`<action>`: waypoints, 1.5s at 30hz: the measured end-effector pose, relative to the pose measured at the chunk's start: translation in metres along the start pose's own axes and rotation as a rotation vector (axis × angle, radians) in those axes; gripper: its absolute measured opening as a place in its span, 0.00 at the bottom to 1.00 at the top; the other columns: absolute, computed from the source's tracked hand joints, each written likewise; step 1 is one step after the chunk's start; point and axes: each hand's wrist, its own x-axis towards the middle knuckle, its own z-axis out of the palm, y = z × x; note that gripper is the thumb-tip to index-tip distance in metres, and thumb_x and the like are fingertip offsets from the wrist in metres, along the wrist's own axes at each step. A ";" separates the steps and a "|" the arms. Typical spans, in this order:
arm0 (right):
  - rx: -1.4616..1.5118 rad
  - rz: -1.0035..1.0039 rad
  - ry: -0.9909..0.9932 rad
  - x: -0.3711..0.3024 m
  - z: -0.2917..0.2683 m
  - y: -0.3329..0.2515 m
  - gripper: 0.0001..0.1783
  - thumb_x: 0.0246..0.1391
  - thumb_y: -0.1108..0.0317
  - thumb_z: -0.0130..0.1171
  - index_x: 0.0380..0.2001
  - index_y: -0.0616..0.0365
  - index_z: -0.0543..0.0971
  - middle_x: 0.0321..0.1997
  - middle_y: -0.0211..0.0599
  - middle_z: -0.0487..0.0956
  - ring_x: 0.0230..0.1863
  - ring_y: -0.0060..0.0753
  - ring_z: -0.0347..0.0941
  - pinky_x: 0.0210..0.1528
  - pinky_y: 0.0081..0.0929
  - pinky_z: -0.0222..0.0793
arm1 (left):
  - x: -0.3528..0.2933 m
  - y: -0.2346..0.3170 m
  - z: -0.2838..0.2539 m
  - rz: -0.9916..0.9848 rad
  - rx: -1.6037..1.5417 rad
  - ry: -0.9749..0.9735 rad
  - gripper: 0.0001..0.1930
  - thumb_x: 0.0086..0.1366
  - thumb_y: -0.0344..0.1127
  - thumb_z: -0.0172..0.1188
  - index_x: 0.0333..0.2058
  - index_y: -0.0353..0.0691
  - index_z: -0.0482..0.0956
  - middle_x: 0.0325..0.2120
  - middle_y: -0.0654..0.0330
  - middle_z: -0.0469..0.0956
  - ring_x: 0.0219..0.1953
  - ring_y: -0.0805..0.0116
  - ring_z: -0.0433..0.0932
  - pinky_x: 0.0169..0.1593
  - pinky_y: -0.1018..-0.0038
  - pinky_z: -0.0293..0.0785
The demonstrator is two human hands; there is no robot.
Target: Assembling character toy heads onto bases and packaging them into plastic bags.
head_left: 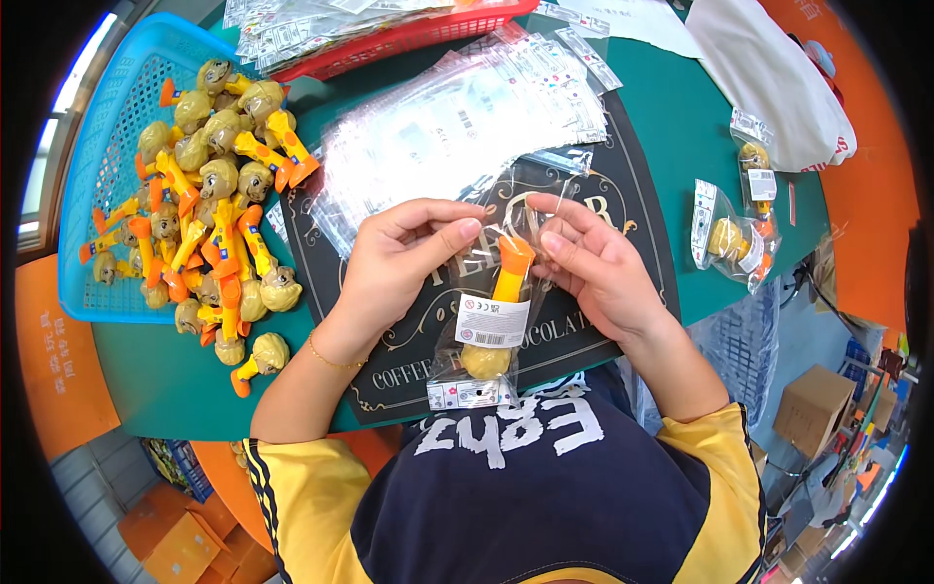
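Blue basket (115, 112): heaped with figurines (219, 180), tan-haired with yellow bodies and orange feet; some are spilled over its near edge onto the green table (146, 375).
Loose figurine (261, 360): laid on the table, just beside the heap.
Left hand (409, 251): thumb and index finger pinched together on the bag's far edge.
Bag stack (457, 136): clear bags fanned beyond the hands, partly over a black mat (324, 265).
Clear bag (474, 394): held above the mat; one figurine (511, 277) is contained, head toward the wearer, its middle covered by a white label (493, 322).
Right hand (595, 261): thumb and fingers closed on the bag's opposite side.
Bagged figurines (744, 234): two, laid near the table's right edge.
White cloth (769, 83): draped beyond them.
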 end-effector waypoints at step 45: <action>-0.429 -0.346 -0.105 -0.010 -0.022 0.000 0.12 0.56 0.84 0.48 0.29 0.60 0.80 0.38 0.31 0.71 0.36 0.20 0.66 0.38 0.16 0.61 | 0.012 -0.008 -0.026 0.200 0.080 -0.355 0.07 0.62 0.19 0.51 0.27 0.36 0.73 0.30 0.62 0.73 0.34 0.76 0.73 0.41 0.80 0.69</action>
